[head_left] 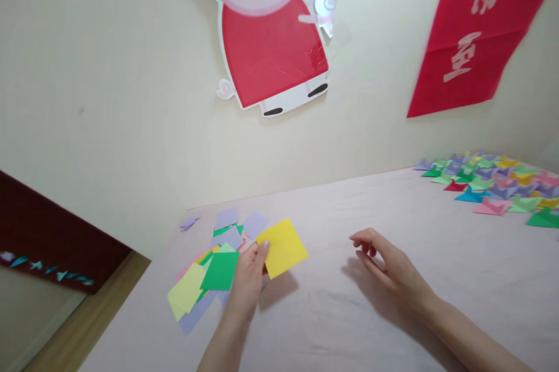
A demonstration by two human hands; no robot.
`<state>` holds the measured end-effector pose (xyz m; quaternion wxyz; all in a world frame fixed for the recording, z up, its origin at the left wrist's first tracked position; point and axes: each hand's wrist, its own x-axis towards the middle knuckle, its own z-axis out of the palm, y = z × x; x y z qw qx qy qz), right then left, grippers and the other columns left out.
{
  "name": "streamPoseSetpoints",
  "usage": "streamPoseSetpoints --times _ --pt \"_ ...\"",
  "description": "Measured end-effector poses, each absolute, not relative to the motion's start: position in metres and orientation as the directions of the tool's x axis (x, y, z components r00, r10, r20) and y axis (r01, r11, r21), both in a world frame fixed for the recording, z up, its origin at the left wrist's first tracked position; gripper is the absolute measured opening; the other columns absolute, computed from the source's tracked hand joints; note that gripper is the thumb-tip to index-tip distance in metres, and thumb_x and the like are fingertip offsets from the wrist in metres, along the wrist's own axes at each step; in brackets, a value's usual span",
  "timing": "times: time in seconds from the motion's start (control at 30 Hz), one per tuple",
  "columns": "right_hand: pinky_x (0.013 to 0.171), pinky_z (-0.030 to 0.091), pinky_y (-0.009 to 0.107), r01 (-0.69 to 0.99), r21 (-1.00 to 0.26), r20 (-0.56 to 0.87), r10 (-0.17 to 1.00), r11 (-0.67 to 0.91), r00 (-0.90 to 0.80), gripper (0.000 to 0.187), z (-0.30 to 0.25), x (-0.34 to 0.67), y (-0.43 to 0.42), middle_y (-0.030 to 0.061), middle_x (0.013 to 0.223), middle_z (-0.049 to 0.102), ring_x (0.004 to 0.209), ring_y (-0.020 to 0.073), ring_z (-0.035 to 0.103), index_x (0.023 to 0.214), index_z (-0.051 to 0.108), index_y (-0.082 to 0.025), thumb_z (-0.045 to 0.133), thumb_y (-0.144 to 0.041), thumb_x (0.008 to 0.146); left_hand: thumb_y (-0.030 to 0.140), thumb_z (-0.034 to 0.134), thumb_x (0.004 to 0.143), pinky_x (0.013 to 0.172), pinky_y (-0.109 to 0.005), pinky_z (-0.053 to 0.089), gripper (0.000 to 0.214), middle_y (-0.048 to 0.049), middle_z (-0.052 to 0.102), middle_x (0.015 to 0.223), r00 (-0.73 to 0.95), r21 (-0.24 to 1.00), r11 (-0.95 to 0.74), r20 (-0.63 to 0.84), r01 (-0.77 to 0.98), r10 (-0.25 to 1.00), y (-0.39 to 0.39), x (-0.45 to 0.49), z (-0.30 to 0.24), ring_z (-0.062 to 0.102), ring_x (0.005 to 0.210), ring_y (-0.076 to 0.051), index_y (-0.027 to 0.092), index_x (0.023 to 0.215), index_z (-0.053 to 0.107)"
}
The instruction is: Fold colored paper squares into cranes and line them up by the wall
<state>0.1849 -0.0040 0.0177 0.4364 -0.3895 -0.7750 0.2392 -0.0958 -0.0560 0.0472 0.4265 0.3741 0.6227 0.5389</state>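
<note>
My left hand (250, 273) pinches a square sheet of yellow paper (285, 250) by its left side, with the thumb on top. The sheet is held above the table, and its shadow falls below. Beside and partly behind that hand lies a loose pile of coloured paper squares, among them a green square (220, 271), a pale yellow square (187, 290) and a lilac square (255, 225). My right hand (384, 264) hovers over the cloth further right, its fingers loosely curled and thumb apart, touching no paper.
Several folded paper pieces (493, 183) in many colours stand in rows at the table's back right. A pale cloth (323, 319) covers the table. Behind it, the wall bears a cartoon pig cutout (273, 52) and a red banner (471, 40). A wooden floor (87, 316) shows at lower left.
</note>
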Motion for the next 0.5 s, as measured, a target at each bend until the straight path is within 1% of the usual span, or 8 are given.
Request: streamPoseSetpoints --times 0.1,0.2,0.27,0.37,0.43,0.5 --pt "0.066 0.053 0.027 0.337 -0.679 0.551 0.756 0.653 -0.355 0.023 0.022 0.184 -0.008 0.0049 0.093 0.063 0.072 0.0151 0.061 0.108 0.054 -0.024 0.047 -0.015 0.088 0.068 0.067 0.07 0.061 -0.03 0.052 0.055 -0.005 0.068 0.066 -0.212 0.98 0.195 -0.198 -0.035 0.957 -0.051 -0.053 0.051 0.067 0.068 -0.023 0.014 0.084 0.069" --pt "0.069 0.053 0.027 0.285 -0.679 0.549 0.726 0.676 -0.414 0.031 0.02 0.183 -0.01 0.0074 0.104 0.061 0.08 0.0156 0.061 0.115 0.053 -0.025 0.047 -0.011 0.088 0.07 0.064 0.07 0.057 -0.027 0.048 0.057 -0.0042 0.067 0.065 -0.15 0.97 0.235 -0.242 -0.067 0.959 -0.052 -0.033 0.053 0.065 0.064 -0.022 0.014 0.082 0.069" --pt "0.07 0.053 0.027 0.245 -0.703 0.532 0.723 0.668 -0.441 0.031 0.017 0.183 -0.011 0.0081 0.108 0.06 0.083 0.0161 0.061 0.116 0.054 -0.026 0.047 -0.012 0.089 0.07 0.063 0.07 0.056 -0.026 0.047 0.057 -0.004 0.066 0.065 -0.127 0.964 0.255 -0.262 -0.069 0.957 -0.052 -0.027 0.055 0.064 0.063 -0.021 0.014 0.081 0.068" --pt "0.07 0.052 0.028 0.202 -0.801 0.45 0.789 0.564 -0.418 0.025 0.014 0.18 -0.014 0.0052 0.098 0.062 0.077 0.0153 0.061 0.113 0.055 -0.025 0.047 -0.018 0.091 0.069 0.063 0.071 0.055 -0.025 0.044 0.056 -0.0038 0.065 0.064 -0.116 0.959 0.277 -0.283 -0.061 0.952 -0.052 -0.023 0.057 0.062 0.06 -0.02 0.013 0.078 0.068" --pt "0.072 0.051 0.029 0.173 -0.881 0.353 0.855 0.44 -0.379 0.022 0.014 0.177 -0.015 0.0041 0.094 0.063 0.077 0.0159 0.061 0.113 0.055 -0.024 0.047 -0.025 0.093 0.069 0.062 0.072 0.054 -0.025 0.043 0.056 -0.0038 0.064 0.062 -0.123 0.956 0.287 -0.292 -0.055 0.948 -0.051 -0.021 0.056 0.061 0.059 -0.019 0.013 0.076 0.067" --pt "0.072 0.05 0.03 0.104 -0.948 0.248 0.904 0.3 -0.347 0.024 0.014 0.175 -0.016 0.0039 0.091 0.063 0.078 0.0169 0.061 0.115 0.054 -0.023 0.045 -0.033 0.095 0.069 0.061 0.072 0.054 -0.025 0.043 0.057 -0.004 0.064 0.062 -0.123 0.953 0.298 -0.302 -0.051 0.945 -0.05 -0.02 0.053 0.061 0.058 -0.019 0.013 0.076 0.067"
